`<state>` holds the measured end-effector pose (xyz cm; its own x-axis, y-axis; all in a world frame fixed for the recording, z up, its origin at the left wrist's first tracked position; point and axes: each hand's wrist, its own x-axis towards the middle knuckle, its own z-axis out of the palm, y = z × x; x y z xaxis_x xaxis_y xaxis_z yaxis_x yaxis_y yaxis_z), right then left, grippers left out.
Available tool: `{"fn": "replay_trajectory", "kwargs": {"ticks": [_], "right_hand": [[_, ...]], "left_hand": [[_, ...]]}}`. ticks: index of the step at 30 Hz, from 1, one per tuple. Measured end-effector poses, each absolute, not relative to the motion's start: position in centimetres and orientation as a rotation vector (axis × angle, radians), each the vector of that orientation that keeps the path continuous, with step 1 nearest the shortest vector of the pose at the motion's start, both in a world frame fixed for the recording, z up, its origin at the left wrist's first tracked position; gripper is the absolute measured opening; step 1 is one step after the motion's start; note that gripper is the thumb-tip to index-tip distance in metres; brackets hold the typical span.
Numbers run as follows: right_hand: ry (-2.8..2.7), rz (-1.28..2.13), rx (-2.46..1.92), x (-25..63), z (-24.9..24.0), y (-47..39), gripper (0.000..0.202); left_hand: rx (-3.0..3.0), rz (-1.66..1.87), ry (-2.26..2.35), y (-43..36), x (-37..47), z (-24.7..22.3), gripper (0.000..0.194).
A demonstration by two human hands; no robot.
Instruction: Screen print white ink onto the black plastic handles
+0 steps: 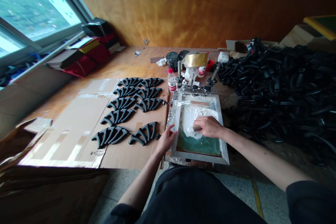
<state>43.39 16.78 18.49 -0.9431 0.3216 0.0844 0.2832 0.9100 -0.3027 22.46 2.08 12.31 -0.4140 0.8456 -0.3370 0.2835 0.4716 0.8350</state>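
A silver-edged printing screen [224, 152] lies in front of me, with green mesh showing at its near end. White ink [187, 120] is smeared thickly over its middle and far part. My right hand [208, 126] is closed around a short, white-smeared scraper [194, 128] against the inked mesh; the fingers cover part of it. At the screen's left edge is my left hand [167, 139], thumb and fingers apart, holding nothing; whether it touches the frame I cannot tell. Several black curved, ribbed plastic parts [143, 133] lie in two columns to the left.
Cardboard [78, 112] covers the left tabletop. Behind the screen stand a clamp [195, 86], a red-capped bottle [171, 80], a dark tub [172, 61] and a tape roll [196, 59]. A large heap of black parts [283, 91] fills the right side. Red-and-black bundles [91, 56] sit by the window.
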Motion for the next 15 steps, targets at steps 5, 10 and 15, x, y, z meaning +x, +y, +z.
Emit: {"fn": "replay_trajectory", "kwargs": {"ticks": [5, 10, 15], "right_hand": [[-2.855, 0.316, -0.409, 44.3, 16.4, 14.9, 0.031], [-2.787, 0.508, -0.566, 43.4, 17.9, 16.2, 0.019], [-2.540, 0.434, -0.925, 40.4, 21.6, 22.8, 0.051]], "left_hand": [[0.962, 0.917, 1.926, 2.0, 22.6, 12.4, 0.051], [0.923, 0.951, 1.870, 2.0, 22.4, 13.2, 0.056], [0.870, 1.090, 1.634, 2.1, 21.7, 17.1, 0.067]]}}
